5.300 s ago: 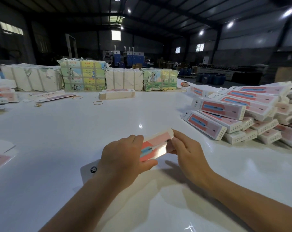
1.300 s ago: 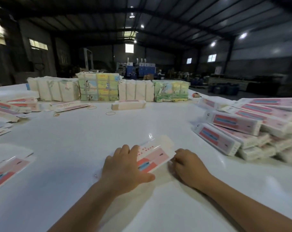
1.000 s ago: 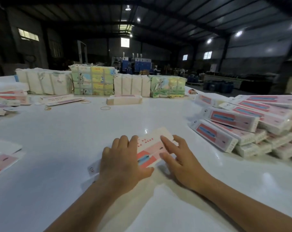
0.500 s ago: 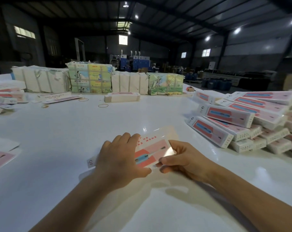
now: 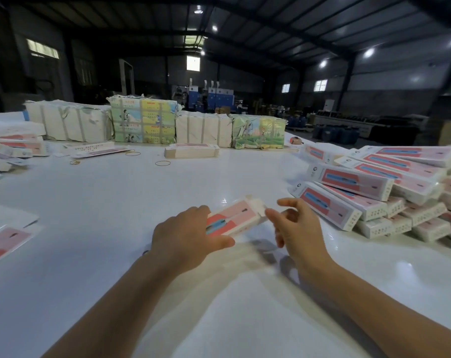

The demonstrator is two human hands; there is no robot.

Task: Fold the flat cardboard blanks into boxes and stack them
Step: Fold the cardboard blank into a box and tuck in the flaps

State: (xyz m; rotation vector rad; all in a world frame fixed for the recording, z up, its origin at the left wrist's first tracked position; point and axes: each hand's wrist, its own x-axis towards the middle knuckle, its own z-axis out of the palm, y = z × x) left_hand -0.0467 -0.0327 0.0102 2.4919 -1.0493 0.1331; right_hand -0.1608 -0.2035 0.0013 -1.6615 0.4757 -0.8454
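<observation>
My left hand (image 5: pixel 190 237) grips the half-formed pink and white cardboard box (image 5: pixel 233 218) just above the white bench (image 5: pixel 116 202). My right hand (image 5: pixel 295 228), fingers loosely spread, touches its white end flap (image 5: pixel 256 204). Many finished boxes (image 5: pixel 389 187) are stacked at right; flat pink cardboard blanks (image 5: pixel 5 244) still wait at left.

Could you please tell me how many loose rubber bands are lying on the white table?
3. One lies in front of the short stack of flat blanks, one sits further left, and one is nearer the left edge. Others may be hidden.
</observation>
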